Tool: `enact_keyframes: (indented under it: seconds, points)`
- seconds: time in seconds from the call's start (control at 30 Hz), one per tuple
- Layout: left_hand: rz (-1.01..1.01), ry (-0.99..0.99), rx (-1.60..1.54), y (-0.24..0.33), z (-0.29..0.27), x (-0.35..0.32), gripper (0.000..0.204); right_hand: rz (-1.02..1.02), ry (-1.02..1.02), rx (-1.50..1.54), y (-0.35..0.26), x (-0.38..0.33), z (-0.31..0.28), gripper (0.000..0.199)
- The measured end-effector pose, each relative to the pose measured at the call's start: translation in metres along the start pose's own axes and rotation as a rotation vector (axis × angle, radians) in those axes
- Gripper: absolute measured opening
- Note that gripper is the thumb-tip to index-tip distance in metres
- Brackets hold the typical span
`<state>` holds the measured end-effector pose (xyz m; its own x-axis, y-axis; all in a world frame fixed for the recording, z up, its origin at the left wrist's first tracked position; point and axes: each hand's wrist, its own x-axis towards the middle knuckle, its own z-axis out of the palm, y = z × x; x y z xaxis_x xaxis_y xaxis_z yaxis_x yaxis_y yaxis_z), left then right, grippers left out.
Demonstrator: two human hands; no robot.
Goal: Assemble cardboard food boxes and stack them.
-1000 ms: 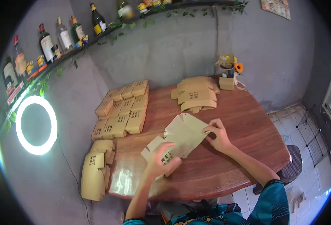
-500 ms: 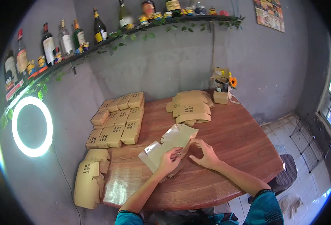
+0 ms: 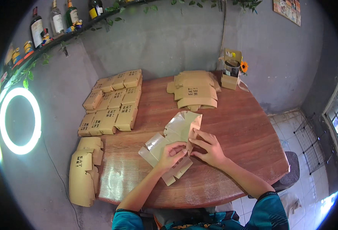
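Note:
A partly folded cardboard box blank [image 3: 176,129] lies over the near middle of the table, its pale, shiny inner face up and its flaps spread. My left hand [image 3: 171,155] pinches the blank at a fold, its fingers curled beside the centre. On the other side, my right hand [image 3: 209,146] grips the raised brown side panel between thumb and fingers. The panel stands bent upward along its crease. Part of the blank is hidden under my left hand.
Folded brown boxes [image 3: 117,101] stand in rows at the far left. Flat blanks are stacked at the back [image 3: 194,91] and at the left edge [image 3: 83,172]. A cardboard holder with a dark cup [image 3: 231,69] is in the back right corner. A stool [image 3: 289,170] stands at right.
My right hand has gone from open fingers beside the blank to gripping its side panel, which is now bent further up. My view has tilted downward.

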<state>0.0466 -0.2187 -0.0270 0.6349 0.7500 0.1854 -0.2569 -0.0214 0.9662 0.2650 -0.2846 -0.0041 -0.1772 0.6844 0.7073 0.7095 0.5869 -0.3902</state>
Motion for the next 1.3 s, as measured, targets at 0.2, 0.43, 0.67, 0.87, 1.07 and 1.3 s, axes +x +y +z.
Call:
enact_keyframes:
  seconds: [0.2,0.43,0.67,0.87,1.07,1.3]
  points:
    - [-0.070,-0.049,-0.074,0.005,0.000,0.001,0.034,-0.058,0.046,-0.049,-0.005,0.000,-0.004,0.048]
    - [0.117,-0.165,0.411,0.050,0.018,-0.014,0.058,-0.140,0.073,-0.096,-0.008,-0.004,-0.001,0.047]
    - [0.031,-0.138,0.402,0.059,0.020,-0.017,0.072,-0.167,0.084,-0.164,-0.018,-0.007,0.001,0.047]
    - [-0.025,-0.133,0.285,0.049,0.012,-0.015,0.065,-0.195,0.110,-0.116,-0.008,-0.015,0.005,0.042]
    - [0.000,-0.209,0.467,0.058,0.015,-0.015,0.054,-0.080,0.124,-0.027,-0.013,-0.014,0.004,0.037]
    - [0.133,-0.248,0.699,0.076,0.027,-0.017,0.056,-0.122,0.155,0.101,-0.010,-0.015,0.008,0.045]
